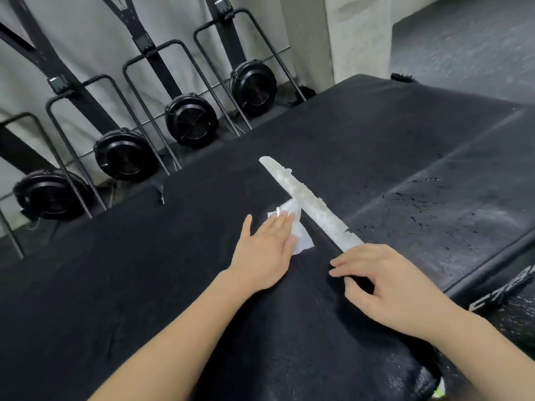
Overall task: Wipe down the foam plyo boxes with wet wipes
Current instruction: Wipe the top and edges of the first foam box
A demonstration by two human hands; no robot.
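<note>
A large black foam plyo box point(144, 270) fills the foreground, and its top reaches toward the far right. My left hand point(266, 250) lies flat on a white wet wipe point(298, 227) and presses it onto the box top. A long strip of worn white tape point(307, 201) runs along a seam just right of the wipe. My right hand point(385, 282) rests on the box at the strip's near end, fingers loosely bent, holding nothing that I can see. A second black box point(451, 198) beside it has a cracked, flaking surface.
Several black fan-wheel exercise machines point(191, 121) with metal frames stand along the grey wall at the left, just beyond the box edge. A grey pillar point(359, 33) rises at the back. Speckled floor point(463, 44) lies at the top right.
</note>
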